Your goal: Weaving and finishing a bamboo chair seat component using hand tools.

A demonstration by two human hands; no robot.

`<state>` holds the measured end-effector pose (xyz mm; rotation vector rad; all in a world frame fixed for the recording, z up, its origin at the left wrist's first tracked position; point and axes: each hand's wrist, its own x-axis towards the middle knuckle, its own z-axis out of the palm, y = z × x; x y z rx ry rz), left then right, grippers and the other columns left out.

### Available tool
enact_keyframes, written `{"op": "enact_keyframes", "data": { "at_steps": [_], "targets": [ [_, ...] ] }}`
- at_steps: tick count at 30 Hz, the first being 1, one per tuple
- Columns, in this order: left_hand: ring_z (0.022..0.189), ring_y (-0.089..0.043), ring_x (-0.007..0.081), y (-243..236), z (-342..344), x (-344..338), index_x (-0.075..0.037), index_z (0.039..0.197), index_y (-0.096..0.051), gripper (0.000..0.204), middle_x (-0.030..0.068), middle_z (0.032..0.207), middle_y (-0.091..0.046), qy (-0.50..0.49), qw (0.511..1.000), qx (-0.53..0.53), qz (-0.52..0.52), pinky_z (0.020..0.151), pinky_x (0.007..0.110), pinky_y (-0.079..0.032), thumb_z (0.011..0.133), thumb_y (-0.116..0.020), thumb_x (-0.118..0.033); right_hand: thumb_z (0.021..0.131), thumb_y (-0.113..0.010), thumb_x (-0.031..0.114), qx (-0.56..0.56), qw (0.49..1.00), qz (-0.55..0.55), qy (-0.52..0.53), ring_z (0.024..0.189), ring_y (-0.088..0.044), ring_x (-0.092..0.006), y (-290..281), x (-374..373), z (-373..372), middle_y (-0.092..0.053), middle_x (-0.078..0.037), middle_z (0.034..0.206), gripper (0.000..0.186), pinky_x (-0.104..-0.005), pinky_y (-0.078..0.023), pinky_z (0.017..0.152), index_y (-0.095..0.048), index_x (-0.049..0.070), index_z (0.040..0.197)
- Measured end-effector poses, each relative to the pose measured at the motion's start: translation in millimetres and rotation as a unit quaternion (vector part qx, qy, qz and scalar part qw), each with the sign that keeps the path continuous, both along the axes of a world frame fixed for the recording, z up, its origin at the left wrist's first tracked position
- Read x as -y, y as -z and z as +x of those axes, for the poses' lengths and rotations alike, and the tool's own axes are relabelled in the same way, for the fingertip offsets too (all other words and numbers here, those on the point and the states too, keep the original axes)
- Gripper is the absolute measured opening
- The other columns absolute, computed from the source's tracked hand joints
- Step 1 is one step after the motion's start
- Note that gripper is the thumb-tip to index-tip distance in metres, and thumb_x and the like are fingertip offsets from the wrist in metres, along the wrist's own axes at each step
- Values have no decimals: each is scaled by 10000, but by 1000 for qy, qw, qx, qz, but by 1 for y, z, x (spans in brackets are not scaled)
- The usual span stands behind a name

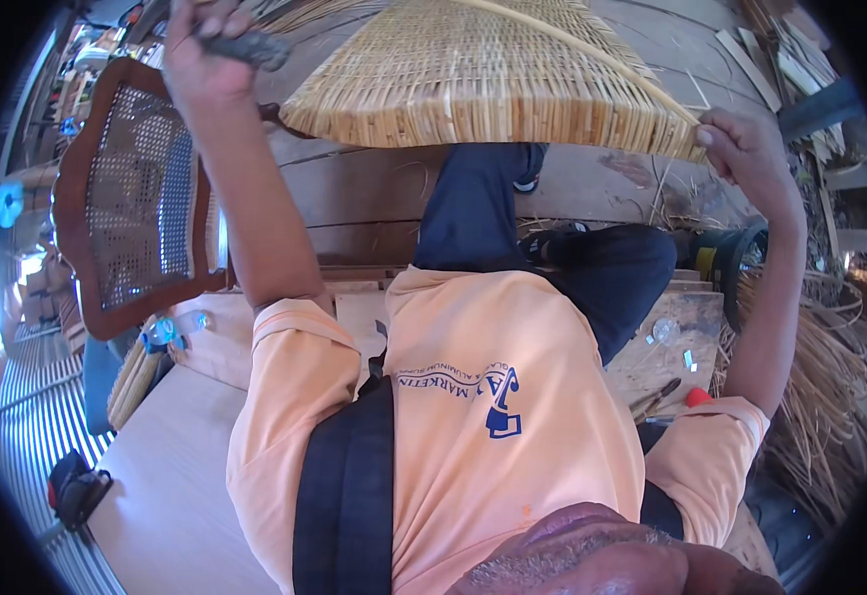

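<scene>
The straw-coloured woven cane panel (473, 79) lies at twelve o'clock, near edge nine-to-three; the right hand (751, 157) (nearer) pinches a slender pale strip (602, 61), the left hand (211, 61) grips a stubby dark-grey tool (255, 51).

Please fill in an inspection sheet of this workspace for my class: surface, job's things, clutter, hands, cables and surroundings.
Surface: pale board at the person's left; floor planks ahead.
Job's things: woven panel with a pale cane across its face; dark tool, exact kind unclear.
Clutter: black-and-red object near the board's edge; small red item at the person's right.
Hands: left hand grips the dark tool; right hand is at the panel's right corner, near the cane's end, its grip unclear.
Cables: nothing seen.
Surroundings: wood-framed mesh chair back on the left; loose cane strips on the right.
</scene>
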<state>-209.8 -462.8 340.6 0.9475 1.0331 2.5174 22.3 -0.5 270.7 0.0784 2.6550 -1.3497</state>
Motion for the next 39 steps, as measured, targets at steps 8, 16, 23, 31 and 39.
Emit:
{"op": "enact_keyframes", "data": {
  "at_steps": [8, 16, 23, 31, 39],
  "targets": [
    [815, -551, 182, 11, 25, 123, -38, 1001, -530, 215, 74, 918, -583, -203, 979, 9, 22, 529, 307, -415, 977, -401, -208, 926, -544, 266, 103, 988, 104, 48, 461, -356, -39, 34, -38, 9, -394, 59, 534, 268, -229, -281, 421, -572, 57, 761],
    [770, -640, 165, 162, 49, 82, -92, 1071, -539, 195, 30, 975, -620, -419, 856, 209, -219, 460, 235, -422, 915, -565, -206, 849, -627, 325, 152, 958, 222, 102, 478, -445, -103, 97, -97, 22, -480, -11, 521, 319, -301, -368, 460, -612, 29, 731],
    [740, -642, 150, 219, 62, 65, -70, 989, -545, 174, 41, 863, -614, -429, 840, 283, -174, 443, 229, -413, 896, -608, -203, 857, -612, 301, 133, 954, 255, 89, 481, -468, -153, 135, -127, 28, -500, -53, 542, 339, -332, -373, 476, -574, 0, 705],
    [670, -638, 141, 220, 73, 88, -71, 952, -561, 170, 37, 819, -640, -459, 816, 304, -173, 439, 251, -411, 875, -638, -202, 863, -585, 273, 198, 932, 289, 94, 739, -571, -332, 163, -167, 27, -584, -199, 784, 265, -423, -427, 663, -595, 8, 875],
    [629, -616, 129, 220, 77, 94, -61, 941, -564, 169, 42, 770, -620, -446, 828, 309, -139, 438, 242, -417, 870, -644, -192, 868, -501, 261, 195, 833, 488, 174, 917, -568, -411, 184, -338, 133, -597, -239, 963, 275, -498, -441, 781, -598, 15, 946]
  ]
}}
